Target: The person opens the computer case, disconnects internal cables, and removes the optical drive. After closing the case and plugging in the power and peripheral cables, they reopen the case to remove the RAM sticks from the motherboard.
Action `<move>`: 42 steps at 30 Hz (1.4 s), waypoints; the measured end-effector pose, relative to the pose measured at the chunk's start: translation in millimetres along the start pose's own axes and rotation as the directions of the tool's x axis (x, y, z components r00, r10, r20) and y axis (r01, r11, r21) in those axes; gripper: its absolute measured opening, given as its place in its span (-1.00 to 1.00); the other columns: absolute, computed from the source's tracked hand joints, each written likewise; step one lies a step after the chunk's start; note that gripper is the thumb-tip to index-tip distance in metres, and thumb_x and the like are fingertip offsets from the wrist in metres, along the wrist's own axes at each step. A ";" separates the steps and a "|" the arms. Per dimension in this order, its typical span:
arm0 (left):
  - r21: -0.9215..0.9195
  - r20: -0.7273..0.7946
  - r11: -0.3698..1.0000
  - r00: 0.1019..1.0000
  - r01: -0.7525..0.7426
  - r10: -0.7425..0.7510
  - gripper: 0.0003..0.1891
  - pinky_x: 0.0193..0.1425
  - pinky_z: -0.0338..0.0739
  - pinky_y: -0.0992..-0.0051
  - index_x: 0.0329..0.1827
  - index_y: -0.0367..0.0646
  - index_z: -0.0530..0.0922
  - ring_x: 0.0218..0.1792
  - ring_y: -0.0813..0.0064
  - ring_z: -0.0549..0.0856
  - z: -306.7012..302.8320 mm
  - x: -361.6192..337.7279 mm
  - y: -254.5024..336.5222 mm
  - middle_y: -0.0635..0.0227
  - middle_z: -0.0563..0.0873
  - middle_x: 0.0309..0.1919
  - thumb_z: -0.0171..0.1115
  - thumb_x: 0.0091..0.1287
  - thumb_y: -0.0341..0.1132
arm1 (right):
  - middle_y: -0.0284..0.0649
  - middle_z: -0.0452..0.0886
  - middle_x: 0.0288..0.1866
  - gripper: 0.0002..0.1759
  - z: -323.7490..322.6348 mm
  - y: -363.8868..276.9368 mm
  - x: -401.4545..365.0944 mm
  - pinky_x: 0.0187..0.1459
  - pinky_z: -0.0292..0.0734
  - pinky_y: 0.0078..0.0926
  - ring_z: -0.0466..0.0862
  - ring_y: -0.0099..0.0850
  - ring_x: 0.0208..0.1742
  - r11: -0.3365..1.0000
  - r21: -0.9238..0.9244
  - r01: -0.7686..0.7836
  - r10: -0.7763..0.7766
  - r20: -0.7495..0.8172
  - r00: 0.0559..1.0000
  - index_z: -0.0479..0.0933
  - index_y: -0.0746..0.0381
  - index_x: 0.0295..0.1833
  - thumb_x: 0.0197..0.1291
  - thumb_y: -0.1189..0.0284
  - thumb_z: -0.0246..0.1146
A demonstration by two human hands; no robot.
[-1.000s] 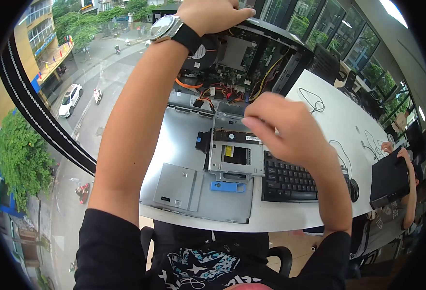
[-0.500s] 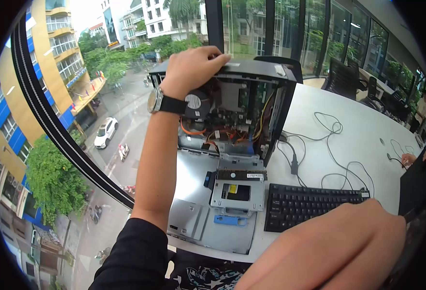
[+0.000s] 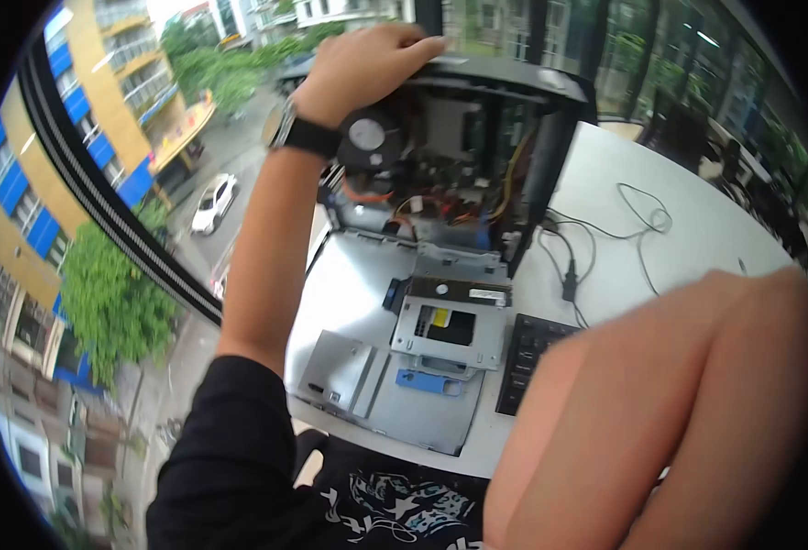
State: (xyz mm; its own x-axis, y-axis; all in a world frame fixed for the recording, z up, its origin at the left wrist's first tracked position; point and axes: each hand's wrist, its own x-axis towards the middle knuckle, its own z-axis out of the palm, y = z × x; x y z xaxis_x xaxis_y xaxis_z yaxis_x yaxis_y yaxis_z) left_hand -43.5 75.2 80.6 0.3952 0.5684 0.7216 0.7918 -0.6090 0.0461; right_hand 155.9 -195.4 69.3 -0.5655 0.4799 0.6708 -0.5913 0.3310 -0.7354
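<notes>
My left hand [image 3: 367, 69], with a watch and a black band at the wrist, holds the top edge of a black computer case [image 3: 550, 82]. Its thumb lies on top; the other fingers are partly hidden. The case stands open, showing a round fan [image 3: 367, 136], coloured wires and boards. Before it lies a metal panel [image 3: 349, 275] with a drive bracket [image 3: 413, 335], a blue latch [image 3: 429, 381] and a dark strip with a white label [image 3: 459, 291]. My bent right arm fills the lower right, blurred; its hand is out of view.
A black keyboard [image 3: 518, 367] lies right of the panel, partly behind my right arm. Black cables [image 3: 569, 280] run over the white table [image 3: 605, 165]. Windows stand on the left and behind, with a street outside. Office chairs are at the back right.
The view has tilted and shifted. My right arm now covers more of the keyboard and table. My left hand stays on the case top. A person's hand at the far right is no longer visible.
</notes>
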 end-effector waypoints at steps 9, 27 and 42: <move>-0.017 0.126 0.998 0.990 -0.063 0.064 -0.37 0.12 0.58 0.03 -0.09 -0.21 0.73 -0.04 -0.10 0.75 -22.1 0.9 13.9 -0.07 0.79 -0.15 -0.09 0.53 0.20 | 0.12 0.74 -0.26 -0.78 -1.8 28.5 12.2 -0.26 0.71 -0.39 0.77 -0.25 -0.22 0.996 -0.072 -0.059 0.073 0.217 0.973 0.69 0.52 -0.26 0.29 0.51 0.38; -0.027 -0.304 0.991 0.945 -0.132 0.117 -0.37 -0.33 0.58 0.12 -0.52 -0.28 0.71 -0.49 -0.01 0.72 3.5 -18.7 7.7 0.00 0.69 -0.59 0.03 0.54 0.08 | 0.09 0.74 -0.27 -0.77 0.3 68.1 16.8 -0.28 0.68 -0.42 0.75 -0.30 -0.25 0.994 -0.109 -0.015 0.050 0.323 0.945 0.69 0.50 -0.27 0.29 0.49 0.37; -0.055 -0.428 0.991 0.900 -0.123 0.087 -0.42 -0.43 0.51 0.15 -0.56 -0.26 0.69 -0.58 0.04 0.68 7.3 -21.5 14.2 0.04 0.64 -0.66 0.10 0.52 0.02 | 0.03 0.74 -0.30 -0.77 -27.6 44.3 19.6 -0.28 0.63 -0.49 0.73 -0.37 -0.28 0.956 -0.288 -0.059 0.034 -0.090 0.995 0.69 0.48 -0.27 0.28 0.46 0.35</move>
State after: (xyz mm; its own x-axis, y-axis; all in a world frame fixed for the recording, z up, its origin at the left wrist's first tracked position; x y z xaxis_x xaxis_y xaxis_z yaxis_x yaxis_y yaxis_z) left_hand -37.4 58.4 60.7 0.2254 0.2213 0.9488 0.7106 -0.7036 -0.0047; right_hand 134.5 -148.9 47.2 -0.5315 0.5619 0.6338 -0.3661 0.5224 -0.7701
